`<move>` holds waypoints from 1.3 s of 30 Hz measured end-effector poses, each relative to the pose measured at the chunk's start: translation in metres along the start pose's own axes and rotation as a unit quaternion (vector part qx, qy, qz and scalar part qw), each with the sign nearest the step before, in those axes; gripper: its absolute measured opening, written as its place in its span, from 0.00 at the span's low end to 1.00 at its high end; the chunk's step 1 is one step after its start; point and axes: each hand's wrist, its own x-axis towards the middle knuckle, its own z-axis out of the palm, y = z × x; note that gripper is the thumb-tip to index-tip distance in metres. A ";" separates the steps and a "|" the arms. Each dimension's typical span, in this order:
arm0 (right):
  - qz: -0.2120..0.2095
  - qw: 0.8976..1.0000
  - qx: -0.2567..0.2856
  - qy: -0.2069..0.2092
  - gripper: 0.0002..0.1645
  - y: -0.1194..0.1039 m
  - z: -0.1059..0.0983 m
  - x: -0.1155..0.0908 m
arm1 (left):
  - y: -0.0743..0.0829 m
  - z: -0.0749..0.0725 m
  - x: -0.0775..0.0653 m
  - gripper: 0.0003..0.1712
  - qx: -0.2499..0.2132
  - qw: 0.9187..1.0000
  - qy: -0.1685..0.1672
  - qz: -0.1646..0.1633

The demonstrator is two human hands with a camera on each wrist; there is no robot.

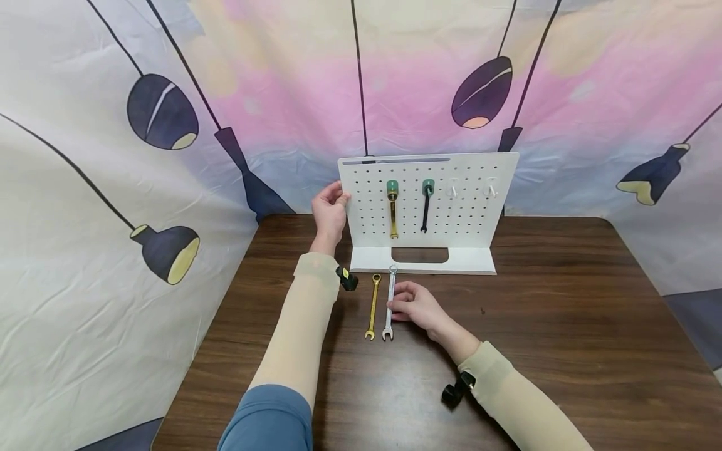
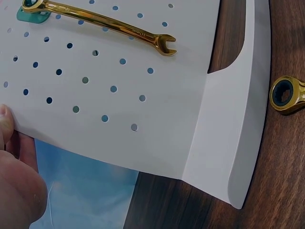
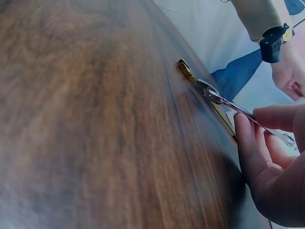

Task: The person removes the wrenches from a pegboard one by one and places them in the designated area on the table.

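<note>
My left hand pinches the left edge of a white pegboard stand, thumb in front and fingers behind. With my right hand I pinch a silver combination wrench by its shank; in the right wrist view the silver wrench appears lifted off the wood. Just left of it a gold wrench lies on the table, nearly parallel. Another, hanging gold wrench and a black wrench hang from green-backed hooks on the board.
Two clear hooks, a left one and a right one, carry nothing on the board's right half. The stand is at the back of a dark wooden table, before a printed cloth backdrop.
</note>
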 end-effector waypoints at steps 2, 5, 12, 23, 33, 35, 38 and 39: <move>-0.002 1.000 -0.003 0.001 0.22 0.001 0.001 0.000 | 0.000 0.000 0.000 0.17 0.001 1.000 -0.001 0.000; -0.008 1.000 -0.011 0.007 0.22 0.002 0.001 0.000 | 0.000 0.000 0.001 0.17 0.002 1.000 -0.005 -0.002; -0.016 0.999 -0.043 0.015 0.23 0.004 0.000 0.002 | -0.001 0.000 0.003 0.18 0.003 1.000 -0.003 -0.004; -0.003 0.995 -0.092 0.035 0.22 0.007 0.001 0.006 | -0.002 0.000 0.002 0.17 -0.004 1.000 -0.004 0.000; 0.005 0.990 -0.130 0.060 0.19 0.003 0.007 0.005 | -0.001 0.000 0.002 0.17 -0.006 1.000 -0.001 0.001; 0.005 0.989 -0.130 0.064 0.19 0.002 0.008 0.005 | -0.002 0.000 0.002 0.17 -0.007 1.000 -0.003 0.003; 0.005 0.990 -0.121 0.068 0.18 0.003 0.009 0.005 | -0.002 0.001 0.002 0.17 -0.013 1.000 -0.004 0.006; 0.005 0.991 -0.118 0.069 0.18 0.003 0.009 0.004 | -0.002 0.001 0.002 0.17 -0.013 1.000 -0.004 0.007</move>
